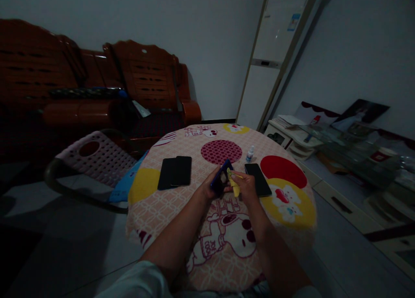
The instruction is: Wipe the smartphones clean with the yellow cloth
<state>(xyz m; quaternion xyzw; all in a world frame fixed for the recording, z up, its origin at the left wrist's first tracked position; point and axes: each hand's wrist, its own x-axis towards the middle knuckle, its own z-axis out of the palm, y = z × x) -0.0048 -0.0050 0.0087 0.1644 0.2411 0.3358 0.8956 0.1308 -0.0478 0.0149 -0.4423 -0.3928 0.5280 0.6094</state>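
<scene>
Over the round table (168, 211), with its patterned pink cloth, I had both hands raised near the middle, and I take that table as my landmark throughout. From the head camera, my left hand (207, 189) was clamped around a blue phone (221, 176), fingers wrapped under its lower half, holding it tilted up above the table's centre. My right hand (245, 186) sat just beside it, touching it, with thumb and fingers pinched together on a small yellow cloth (234, 186) pressed against the phone's face. A thin yellow stick (239, 175) poked out from the same pinch toward the right; I could not tell exactly how it was held.

Lying flat on the table, just right of my right hand, was a black phone (258, 179). On the table's left part lay two more dark phones (175, 172), side by side and overlapping. Toward the table's far side, near the maroon dotted circle, stood a small white dropper bottle (249, 153) with a blue cap, upright.

Left of the table I saw a pink perforated plastic chair (97, 157), and behind that a dark red wooden sofa (142, 73). Beyond the table's far right edge stood a tall white air conditioner (275, 52) against the wall.
</scene>
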